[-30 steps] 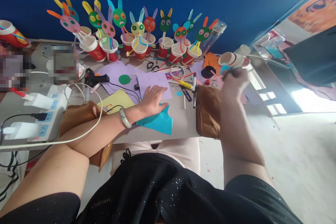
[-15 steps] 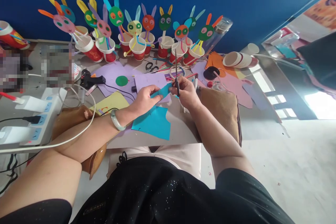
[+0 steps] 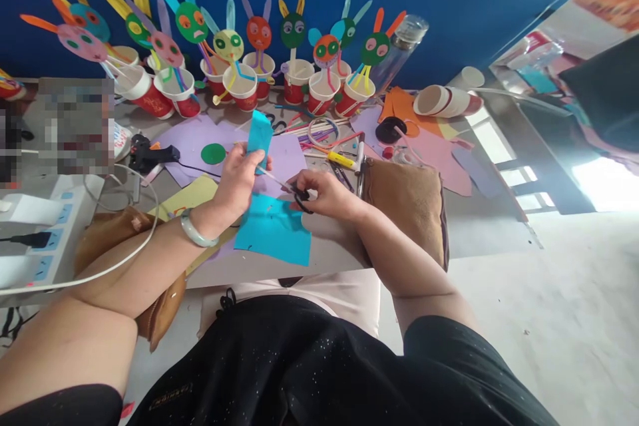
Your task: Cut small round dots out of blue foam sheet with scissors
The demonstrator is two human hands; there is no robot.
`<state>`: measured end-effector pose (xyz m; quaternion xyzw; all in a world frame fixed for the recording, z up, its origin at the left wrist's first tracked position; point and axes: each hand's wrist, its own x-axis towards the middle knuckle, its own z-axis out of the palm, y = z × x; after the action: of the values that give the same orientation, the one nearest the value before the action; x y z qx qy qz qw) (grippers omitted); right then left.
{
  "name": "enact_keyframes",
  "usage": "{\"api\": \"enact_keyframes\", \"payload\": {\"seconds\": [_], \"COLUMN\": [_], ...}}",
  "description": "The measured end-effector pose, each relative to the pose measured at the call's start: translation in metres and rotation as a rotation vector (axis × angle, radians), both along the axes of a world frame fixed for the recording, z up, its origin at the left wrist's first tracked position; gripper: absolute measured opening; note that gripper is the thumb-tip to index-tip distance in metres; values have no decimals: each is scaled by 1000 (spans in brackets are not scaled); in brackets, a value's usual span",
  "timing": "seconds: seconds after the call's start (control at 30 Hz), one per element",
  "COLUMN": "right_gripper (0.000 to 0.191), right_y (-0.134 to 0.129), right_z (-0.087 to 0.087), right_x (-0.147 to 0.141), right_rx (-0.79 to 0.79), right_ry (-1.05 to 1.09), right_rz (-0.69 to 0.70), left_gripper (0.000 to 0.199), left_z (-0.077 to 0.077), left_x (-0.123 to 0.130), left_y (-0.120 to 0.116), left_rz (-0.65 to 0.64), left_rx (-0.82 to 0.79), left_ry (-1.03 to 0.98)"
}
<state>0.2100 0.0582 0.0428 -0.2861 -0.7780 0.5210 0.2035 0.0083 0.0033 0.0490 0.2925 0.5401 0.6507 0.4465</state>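
Left hand point(image 3: 235, 181) near big blue sheet's point(image 3: 274, 236) far left corner, pinching blue strip point(image 3: 260, 133): probably light, floppy, easy to crease, best held by edge. Right hand point(image 3: 329, 196) by sheet's far right corner, fingers curled around hard scissors' point(image 3: 302, 197) handles.

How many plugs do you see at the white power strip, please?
3, at the left edge, top to bottom: upper white plug, black plug, lower white plug; others may be hidden.

Black-handled scissors point(image 3: 301, 198) point at an upright blue paper strip point(image 3: 260, 136) above a larger blue sheet point(image 3: 274, 231).
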Motion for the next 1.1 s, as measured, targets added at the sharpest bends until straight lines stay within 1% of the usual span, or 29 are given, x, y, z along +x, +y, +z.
{"api": "enact_keyframes", "payload": {"seconds": [0.13, 0.23, 0.3, 0.33, 0.43, 0.5, 0.63, 0.67, 0.77, 0.8, 0.83, 0.87, 1.0, 1.03, 1.07, 1.1], "right_gripper": [23, 21, 22, 26, 49, 56, 57, 52, 25, 21, 23, 26, 46, 50, 53, 55], "right_y": [2, 3, 1, -1, -5, -8, -9, -9, -8, -6, -5, -3, 7, 10, 12, 13], "right_z": [-4, -11, -15, -16, -14, -10, -5, -4, -2, -1, 0, 1, 3, 2, 2, 1], "right_x": [1, -1, -4, -5, -7, -6, -5, -5, -3, -2, -1, 0, 0, -1, -2, -3], "right_rx": [177, 285, 339, 365, 417, 429, 394, 373, 275, 231, 183, 131, -65, -101, -132, -157], "right_ry": [-88, -87, -88, -97, -147, -172, -177, -164, -64, -17, 38, 101, 379, 425, 454, 470], "right_rz": [236, 393, 475, 505, 584, 623, 664, 674, 683, 646, 575, 462, -149, -259, -337, -387], "left_gripper": [8, 9, 10, 10, 10, 11, 16, 16, 17, 18, 18, 19, 21, 21, 21, 20], "left_z": [6, 12, 15, 16, 17, 16, 12, 11, 9, 9, 8, 7, 4, 3, 3, 3], "left_x": [-3, -5, -6, -7, -6, -5, -4, -4, -4, -4, -4, -4, -1, 0, 1, 2], "left_y": [4, 7, 8, 8, 7, 5, 1, 0, -1, -2, -2, -3, -5, -7, -8, -9], "left_rz": [4, 5, 6, 2, -18, -49, -120, -131, -170, -187, -209, -235, -349, -377, -404, -428], "left_rx": [-46, -35, -28, -28, -50, -70, -52, -45, -54, -67, -80, -91, -102, -107, -117, -129], "left_ry": [-23, -47, -41, -35, -24, -23, -38, -43, -31, -18, -4, 8, 19, 19, 23, 30]}}
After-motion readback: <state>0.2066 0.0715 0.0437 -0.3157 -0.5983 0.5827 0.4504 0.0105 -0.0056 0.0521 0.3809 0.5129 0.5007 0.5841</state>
